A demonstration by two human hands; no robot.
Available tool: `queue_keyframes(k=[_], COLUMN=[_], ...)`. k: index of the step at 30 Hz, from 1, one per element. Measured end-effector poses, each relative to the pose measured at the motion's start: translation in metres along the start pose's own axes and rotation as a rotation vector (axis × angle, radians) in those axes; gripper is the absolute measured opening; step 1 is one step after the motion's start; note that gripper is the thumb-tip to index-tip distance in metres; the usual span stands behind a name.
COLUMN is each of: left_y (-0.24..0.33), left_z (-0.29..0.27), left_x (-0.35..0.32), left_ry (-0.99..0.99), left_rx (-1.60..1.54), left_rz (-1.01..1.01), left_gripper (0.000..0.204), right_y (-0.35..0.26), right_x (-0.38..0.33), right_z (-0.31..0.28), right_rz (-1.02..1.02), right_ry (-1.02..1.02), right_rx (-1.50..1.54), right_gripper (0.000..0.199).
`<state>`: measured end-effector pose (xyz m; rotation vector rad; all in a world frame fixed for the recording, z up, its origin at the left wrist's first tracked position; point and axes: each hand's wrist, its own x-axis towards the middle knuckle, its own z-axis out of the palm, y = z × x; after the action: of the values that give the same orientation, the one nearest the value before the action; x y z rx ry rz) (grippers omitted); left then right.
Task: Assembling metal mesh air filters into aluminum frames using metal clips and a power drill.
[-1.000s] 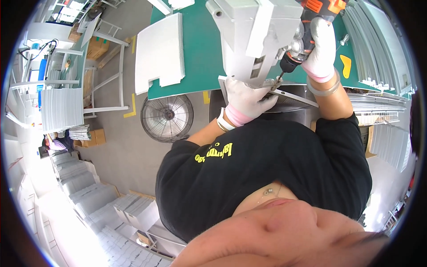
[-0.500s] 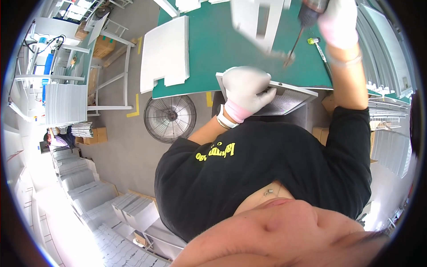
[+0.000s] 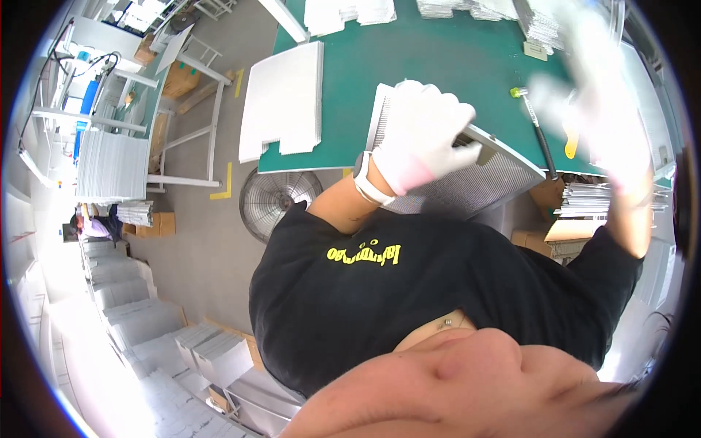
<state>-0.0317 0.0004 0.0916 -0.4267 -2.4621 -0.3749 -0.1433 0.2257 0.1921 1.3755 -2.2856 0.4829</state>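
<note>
My left hand [image 3: 427,135], in a white glove with a pink cuff, is closed over the upper edge of a grey perforated metal panel [image 3: 475,186]. The panel leans at the front edge of the green table [image 3: 431,51], its mesh face toward me. Far to the right, my gloved right hand [image 3: 610,109] is raised above the table and smeared by motion, so its fingers and anything in them are unclear. Nearest to it lie a hammer [image 3: 538,131] with a green head and a yellow-handled tool [image 3: 572,142].
A stack of white notched sheets [image 3: 285,102] lies at the table's left. More white parts [image 3: 365,11] sit along the back. A round floor fan [image 3: 277,201] stands below the left corner. Thin metal pieces [image 3: 584,201] and cardboard boxes are under the right side.
My right hand has moved right, and the power screwdriver it held is no longer visible. The white slotted part above the table is gone from view. My left hand and the panel show larger.
</note>
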Motion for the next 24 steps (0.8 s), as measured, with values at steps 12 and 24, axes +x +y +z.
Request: queue_keyframes(k=[12,24], left_y=[-0.175,-0.171], left_z=[0.0,0.004], left_x=[-0.155,-0.191], left_ry=[-0.047,-0.479], left_rx=[0.634,0.641], left_rz=[-0.724,-1.146], left_gripper=[0.078,0.094], right_y=[0.101,0.142], right_x=[-0.238,-0.254], right_z=[-0.011,-0.03], right_rz=[1.023,0.89], right_ry=[0.462,0.833], right_rx=[0.36,0.45], right_gripper=[0.062,0.06])
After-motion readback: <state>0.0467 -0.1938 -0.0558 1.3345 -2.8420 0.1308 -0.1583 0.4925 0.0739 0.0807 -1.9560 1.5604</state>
